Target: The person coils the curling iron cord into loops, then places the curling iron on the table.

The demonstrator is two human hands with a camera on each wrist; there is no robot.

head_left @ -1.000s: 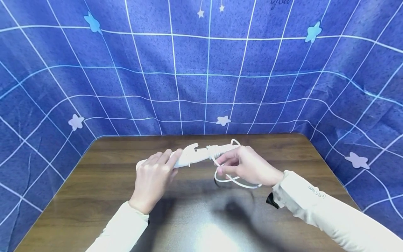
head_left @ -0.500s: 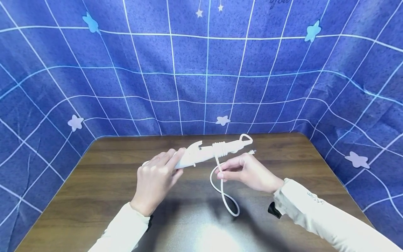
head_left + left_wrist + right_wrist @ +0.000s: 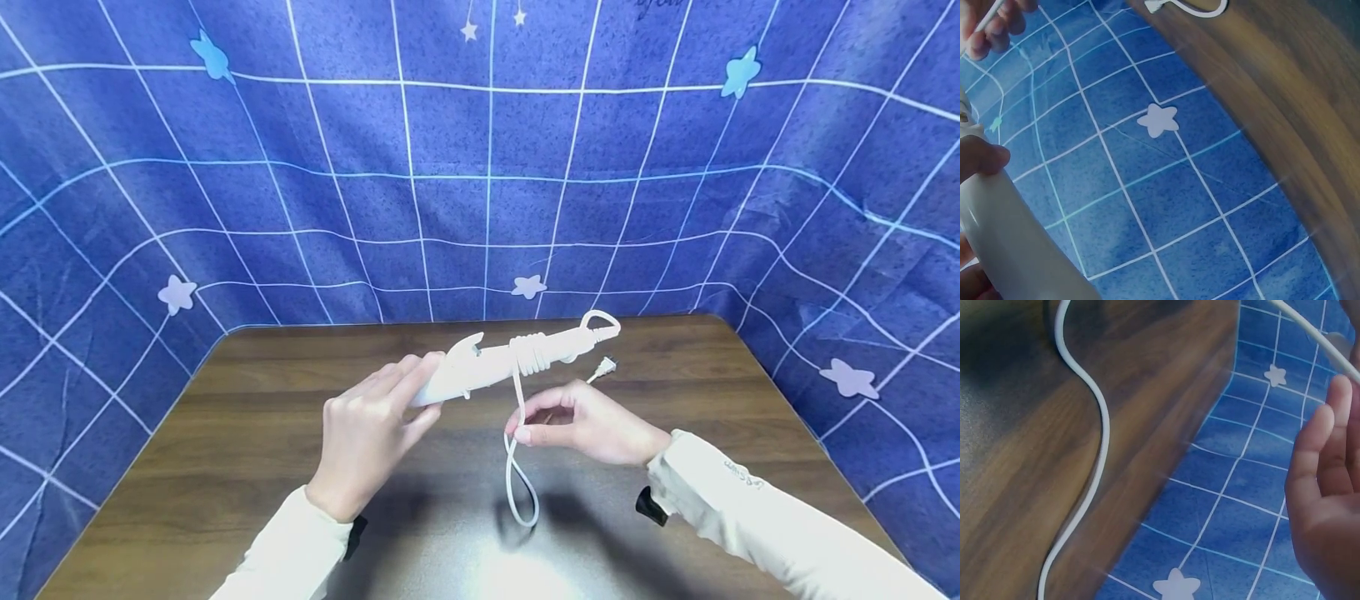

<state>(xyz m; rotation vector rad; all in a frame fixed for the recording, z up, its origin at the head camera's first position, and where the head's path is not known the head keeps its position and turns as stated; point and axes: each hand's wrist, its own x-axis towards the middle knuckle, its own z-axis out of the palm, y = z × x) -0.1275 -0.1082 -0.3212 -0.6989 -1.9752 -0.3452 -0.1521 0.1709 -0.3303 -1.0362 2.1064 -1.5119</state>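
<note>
In the head view my left hand [image 3: 367, 437] grips the thick end of a white hand-held appliance [image 3: 487, 367], shaped like a curling iron with a raised lever. The left wrist view shows its smooth body [image 3: 1016, 244] between thumb and fingers. A white power cord [image 3: 531, 354] is coiled several times round its handle, and a small loop bends out at the handle's tip. Below the coils my right hand [image 3: 588, 425] pinches the cord between thumb and fingertips. A slack loop hangs under that pinch. The plug [image 3: 606, 367] shows beyond the right hand.
Both hands are over a brown wood-grain table [image 3: 247, 467] with a bright glare near its front. Blue cloth [image 3: 450, 208] with white grid lines and stars surrounds the back and sides. A stretch of cord [image 3: 1107, 419] runs across the table in the right wrist view.
The right hand has drawn the cord from beside the handle to below the coils, and the hanging loop has narrowed. The plug has come into sight. The appliance has shifted slightly right.
</note>
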